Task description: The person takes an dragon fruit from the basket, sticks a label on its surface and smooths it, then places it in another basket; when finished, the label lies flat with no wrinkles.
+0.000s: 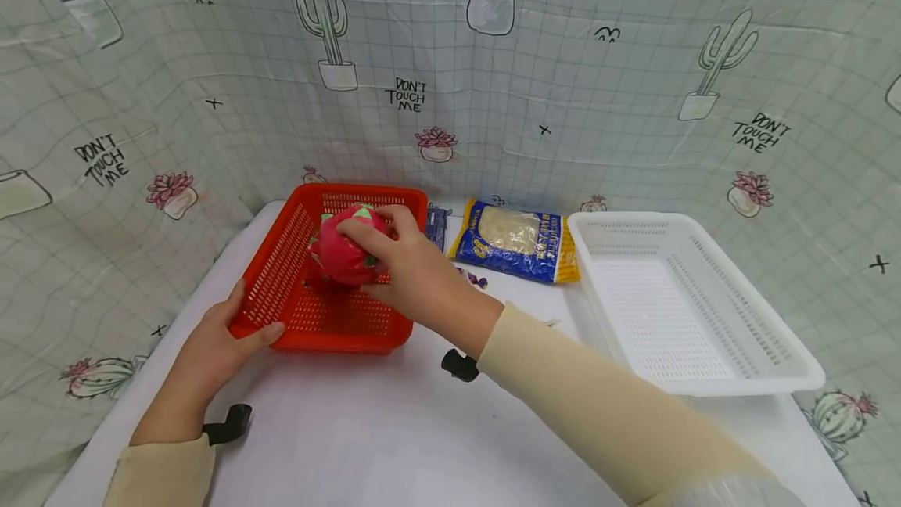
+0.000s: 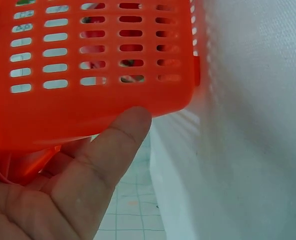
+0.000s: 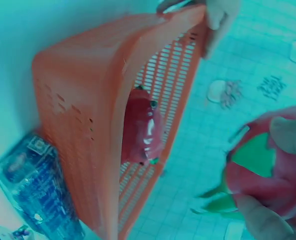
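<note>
My right hand [image 1: 415, 268] grips a pink dragon fruit [image 1: 343, 255] with green leaf tips, over the red plastic basket [image 1: 334, 340]. In the right wrist view, the fingers hold the dragon fruit [image 3: 272, 167] beyond the basket's rim. Another glossy red item [image 3: 142, 127] with green bits lies inside that basket. At the near left corner, my left hand [image 1: 218, 346] holds the basket. The left wrist view has its thumb [image 2: 118, 142] along the slotted wall's edge, while the other fingers are partly hidden behind the plastic.
A white plastic basket [image 1: 732, 388] stands to the right. Between the baskets lie a blue and yellow bag [image 1: 510, 235], a dark blue packet [image 1: 436, 228] and a small purple-patterned wrapper [image 1: 473, 278]. A cactus-print cloth [image 1: 450, 45] hangs behind the table.
</note>
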Demonstrator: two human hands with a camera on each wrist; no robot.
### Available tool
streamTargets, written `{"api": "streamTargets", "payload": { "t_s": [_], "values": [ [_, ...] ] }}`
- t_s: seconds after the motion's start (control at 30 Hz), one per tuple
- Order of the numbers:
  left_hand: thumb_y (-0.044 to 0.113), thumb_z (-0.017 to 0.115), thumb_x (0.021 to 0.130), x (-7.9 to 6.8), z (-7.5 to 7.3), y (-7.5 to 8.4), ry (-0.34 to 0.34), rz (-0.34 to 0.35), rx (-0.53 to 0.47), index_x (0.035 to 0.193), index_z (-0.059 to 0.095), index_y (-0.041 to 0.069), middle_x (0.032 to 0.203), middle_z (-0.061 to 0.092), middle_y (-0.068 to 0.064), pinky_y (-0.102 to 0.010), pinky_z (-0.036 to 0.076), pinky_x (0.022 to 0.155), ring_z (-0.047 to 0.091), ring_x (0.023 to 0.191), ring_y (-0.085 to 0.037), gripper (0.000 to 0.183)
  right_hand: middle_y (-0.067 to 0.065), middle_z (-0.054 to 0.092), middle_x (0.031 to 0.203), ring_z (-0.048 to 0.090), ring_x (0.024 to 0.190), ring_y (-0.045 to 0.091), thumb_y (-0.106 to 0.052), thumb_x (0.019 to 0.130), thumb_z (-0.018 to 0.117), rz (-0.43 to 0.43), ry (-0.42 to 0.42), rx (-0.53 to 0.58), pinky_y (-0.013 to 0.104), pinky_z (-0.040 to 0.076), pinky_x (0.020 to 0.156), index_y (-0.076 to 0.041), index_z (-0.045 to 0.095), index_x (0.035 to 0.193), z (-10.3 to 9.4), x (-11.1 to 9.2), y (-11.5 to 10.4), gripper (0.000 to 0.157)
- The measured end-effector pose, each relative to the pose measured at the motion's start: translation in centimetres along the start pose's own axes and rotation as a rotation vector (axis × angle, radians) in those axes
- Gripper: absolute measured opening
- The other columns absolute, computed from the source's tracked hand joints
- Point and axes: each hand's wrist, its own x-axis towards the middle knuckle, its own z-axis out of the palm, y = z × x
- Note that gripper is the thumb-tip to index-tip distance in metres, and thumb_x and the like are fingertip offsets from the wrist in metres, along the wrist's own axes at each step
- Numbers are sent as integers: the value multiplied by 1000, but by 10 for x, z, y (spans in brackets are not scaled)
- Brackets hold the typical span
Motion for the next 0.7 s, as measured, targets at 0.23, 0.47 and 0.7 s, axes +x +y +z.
{"api": "streamTargets", "payload": {
  "t_s": [0.23, 0.47, 0.7],
  "values": [
    [61, 69, 96, 0, 1, 3, 8, 3, 2, 168, -10, 16, 166, 18, -42, -77, 37, 115, 28, 148, -61, 116, 11, 37, 160, 49, 146, 33, -13, 86, 90, -17, 174, 45, 45, 63, 98, -40, 52, 150, -19, -38, 18, 79],
    [62, 68, 96, 1, 0, 4, 6, 1, 19, 168, -11, 16, 166, 18, -43, -77, 36, 116, 28, 147, -61, 117, 13, 41, 158, 51, 141, 35, -8, 80, 93, 0, 270, -37, 48, 65, 93, -34, 57, 148, -48, -78, 51, 81],
    [63, 66, 97, -1, 1, 4, -12, -5, 20, 168, -12, 14, 166, 16, -43, -77, 36, 116, 26, 149, -61, 116, 17, 48, 147, 55, 133, 38, -9, 73, 97, 20, 255, -160, 52, 66, 90, -30, 60, 146, -73, -121, 75, 84]
  ]
}}
